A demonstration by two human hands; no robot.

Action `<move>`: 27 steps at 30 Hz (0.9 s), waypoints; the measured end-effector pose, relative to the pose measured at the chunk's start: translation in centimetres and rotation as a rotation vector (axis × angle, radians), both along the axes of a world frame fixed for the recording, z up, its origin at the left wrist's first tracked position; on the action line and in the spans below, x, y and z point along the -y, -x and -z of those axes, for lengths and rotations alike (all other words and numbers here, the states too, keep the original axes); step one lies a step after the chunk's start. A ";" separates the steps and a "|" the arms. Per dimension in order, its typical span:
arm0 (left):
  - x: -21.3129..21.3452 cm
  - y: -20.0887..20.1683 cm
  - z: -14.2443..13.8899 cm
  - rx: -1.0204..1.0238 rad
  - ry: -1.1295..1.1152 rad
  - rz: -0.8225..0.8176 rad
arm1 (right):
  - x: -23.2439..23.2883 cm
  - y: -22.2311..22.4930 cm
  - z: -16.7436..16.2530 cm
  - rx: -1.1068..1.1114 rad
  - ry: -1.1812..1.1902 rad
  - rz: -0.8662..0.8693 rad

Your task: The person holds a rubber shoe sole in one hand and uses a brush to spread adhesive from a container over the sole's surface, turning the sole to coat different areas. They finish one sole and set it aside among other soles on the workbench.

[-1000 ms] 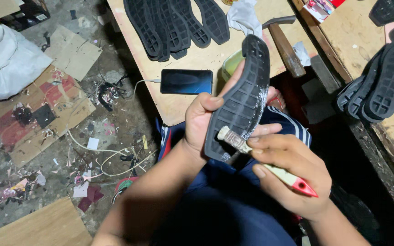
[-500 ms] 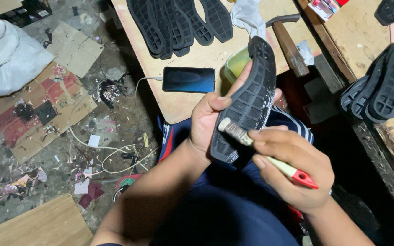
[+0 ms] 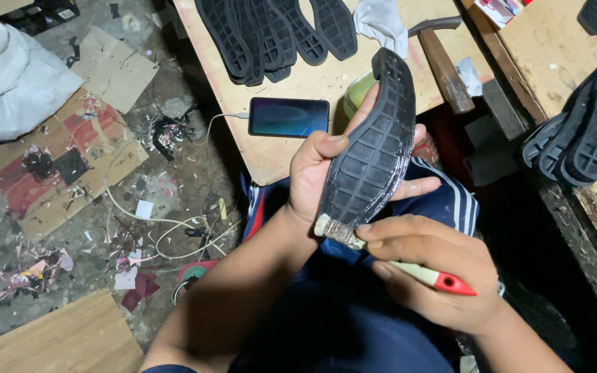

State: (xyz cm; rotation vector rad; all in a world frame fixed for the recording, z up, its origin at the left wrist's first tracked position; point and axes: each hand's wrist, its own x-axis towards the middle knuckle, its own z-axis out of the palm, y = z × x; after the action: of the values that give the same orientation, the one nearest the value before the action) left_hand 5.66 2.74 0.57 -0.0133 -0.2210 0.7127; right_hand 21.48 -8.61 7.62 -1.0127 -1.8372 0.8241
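Held upright in left hand [image 3: 316, 176]: 1 black rubber sole [image 3: 374, 152], tread facing camera, long axis running from heel near wrist up toward wooden table [image 3: 298, 79]. Thumb and fingers wrapped around both edges, clamping it. Gripped in right hand [image 3: 426, 269], fingers curled tight: glue brush [image 3: 388, 255], bristles touching sole's lower end, handle pointing down-right. Lying beyond on table: phone [image 3: 288, 116].
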 end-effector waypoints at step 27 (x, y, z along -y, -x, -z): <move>-1.2 3.2 -2.3 -0.120 -0.158 -0.226 | 1.1 -0.6 1.0 -0.146 -0.085 0.189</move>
State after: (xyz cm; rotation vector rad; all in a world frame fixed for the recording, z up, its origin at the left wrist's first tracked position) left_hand 2.50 3.97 2.91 0.2071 -0.1647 0.9166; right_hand 22.06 -9.71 6.59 -1.0264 -1.6120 0.6821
